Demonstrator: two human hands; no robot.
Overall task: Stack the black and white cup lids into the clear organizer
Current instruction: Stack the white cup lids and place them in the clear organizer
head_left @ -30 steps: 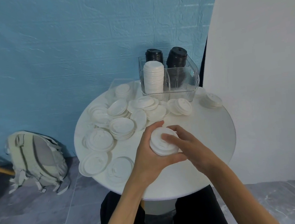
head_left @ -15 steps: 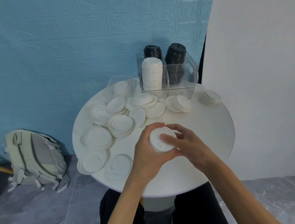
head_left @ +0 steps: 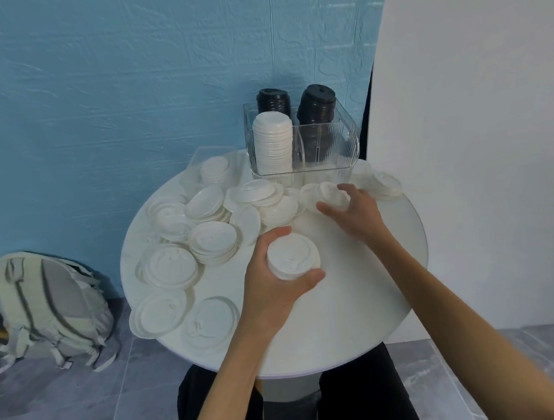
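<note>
Left hand [head_left: 272,287] grips lid stack [head_left: 292,257]; right hand [head_left: 356,211] seemingly grasps lids [head_left: 333,194].

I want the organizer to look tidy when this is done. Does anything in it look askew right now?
Yes. In the clear organizer, the back right stack of black lids leans to the right instead of standing straight. The white stack in front and the other black stack look upright.

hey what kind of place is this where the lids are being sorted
Probably a staged recording corner rather than a real cafe: a small round table against a blue wall, a white backdrop board at right, and a backpack left on the tiled floor.
</note>
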